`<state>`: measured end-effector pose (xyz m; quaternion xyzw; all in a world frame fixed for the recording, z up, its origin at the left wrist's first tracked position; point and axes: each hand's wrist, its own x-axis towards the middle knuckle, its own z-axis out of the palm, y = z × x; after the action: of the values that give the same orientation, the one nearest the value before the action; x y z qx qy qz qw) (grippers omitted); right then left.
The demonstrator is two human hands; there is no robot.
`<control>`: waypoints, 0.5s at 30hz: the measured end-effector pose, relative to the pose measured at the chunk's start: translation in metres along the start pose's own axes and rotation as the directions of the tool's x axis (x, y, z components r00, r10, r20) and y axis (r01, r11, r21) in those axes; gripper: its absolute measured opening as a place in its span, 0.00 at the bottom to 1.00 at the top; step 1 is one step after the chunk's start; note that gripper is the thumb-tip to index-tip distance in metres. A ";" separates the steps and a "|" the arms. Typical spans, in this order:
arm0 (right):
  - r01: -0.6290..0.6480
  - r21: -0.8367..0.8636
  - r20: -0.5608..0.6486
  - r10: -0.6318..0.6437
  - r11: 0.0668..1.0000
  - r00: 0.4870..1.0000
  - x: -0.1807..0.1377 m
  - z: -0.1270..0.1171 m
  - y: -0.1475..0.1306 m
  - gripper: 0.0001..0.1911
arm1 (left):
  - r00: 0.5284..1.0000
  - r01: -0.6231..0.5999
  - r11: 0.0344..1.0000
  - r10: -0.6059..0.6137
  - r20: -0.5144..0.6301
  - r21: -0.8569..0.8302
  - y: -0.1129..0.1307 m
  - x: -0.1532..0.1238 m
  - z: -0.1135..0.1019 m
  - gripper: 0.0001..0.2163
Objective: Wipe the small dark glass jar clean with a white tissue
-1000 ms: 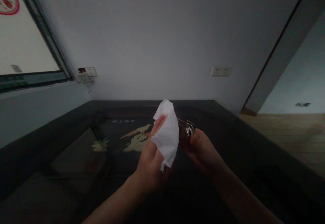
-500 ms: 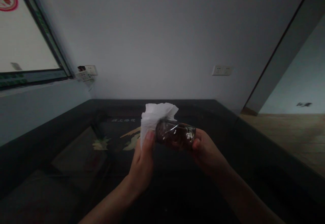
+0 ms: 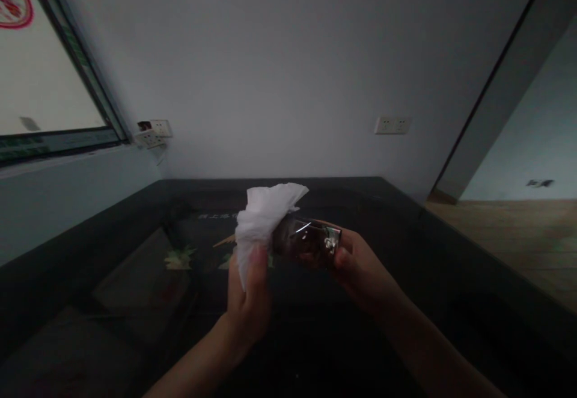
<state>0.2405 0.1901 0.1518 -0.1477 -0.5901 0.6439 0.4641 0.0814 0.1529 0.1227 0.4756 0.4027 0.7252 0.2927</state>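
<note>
My left hand (image 3: 249, 293) is closed on a crumpled white tissue (image 3: 265, 211), its thumb lying over the lower part. The tissue fans out above the fingers. A shiny, see-through drinking glass (image 3: 303, 240), dark against the table, lies on its side in the air, with the tissue against its left end. My right hand (image 3: 358, 263) grips the right end of the glass between thumb and fingers. Both hands are above the black table (image 3: 351, 196). The left end of the glass is partly hidden behind the tissue and thumb.
The table top carries a flower pattern (image 3: 179, 260) and reflections. A pale wall (image 3: 270, 73) with a double socket (image 3: 392, 125) rises behind it. Power sockets (image 3: 153, 133) sit in the left corner beside a window (image 3: 49, 67). Wooden floor (image 3: 509, 229) shows on the right.
My left hand and the tissue have shifted a little left and turned, so more tissue shows at the left end of the glass. The glass and right hand have moved slightly left.
</note>
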 end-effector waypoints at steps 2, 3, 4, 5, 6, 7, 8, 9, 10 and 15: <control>-0.008 0.014 0.008 0.008 1.000 1.000 0.001 0.001 0.003 0.36 | 1.000 0.009 1.000 -0.010 0.012 0.018 0.008 0.006 0.005 0.17; -0.004 0.029 0.013 0.004 1.000 1.000 0.001 0.002 0.005 0.35 | 1.000 0.015 1.000 -0.016 0.017 0.012 0.011 0.008 0.007 0.17; 0.003 0.046 0.013 -0.003 0.999 1.000 0.002 0.002 0.007 0.34 | 0.999 0.028 1.000 -0.027 0.021 -0.005 0.013 0.009 0.010 0.18; 0.011 0.062 0.004 -0.012 0.998 1.000 0.003 0.002 0.008 0.33 | 0.999 0.042 0.999 -0.041 0.022 -0.032 0.014 0.009 0.013 0.19; 0.020 0.074 -0.009 -0.019 0.997 1.000 0.004 0.002 0.009 0.33 | 0.998 0.056 0.996 -0.055 0.018 -0.062 0.015 0.008 0.015 0.19; 0.030 0.084 -0.027 -0.028 0.996 0.999 0.004 0.001 0.010 0.32 | 0.997 0.074 0.994 -0.073 0.012 -0.086 0.014 0.005 0.017 0.20; 0.044 0.093 -0.046 -0.040 0.995 0.998 0.005 0.000 0.011 0.31 | 0.996 0.089 0.991 -0.089 0.001 -0.097 0.013 0.002 0.019 0.19; 0.061 0.100 -0.065 -0.055 0.993 0.996 0.005 -0.002 0.010 0.30 | 0.995 0.098 0.991 -0.100 -0.012 -0.091 0.010 -0.002 0.020 0.19; 0.080 0.105 -0.082 -0.071 0.991 0.994 0.005 -0.003 0.010 0.29 | 0.994 0.101 0.992 -0.103 -0.028 -0.074 0.007 -0.006 0.020 0.18; 0.125 0.083 -0.110 -0.116 0.989 0.987 0.003 -0.004 0.004 0.26 | 1.000 0.009 0.997 -0.009 -0.003 0.070 -0.012 -0.021 0.011 0.17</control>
<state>0.2405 0.1957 0.1482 -0.1243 -0.5431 0.6319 0.5388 0.1005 0.1453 0.1053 0.4828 0.4305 0.7099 0.2786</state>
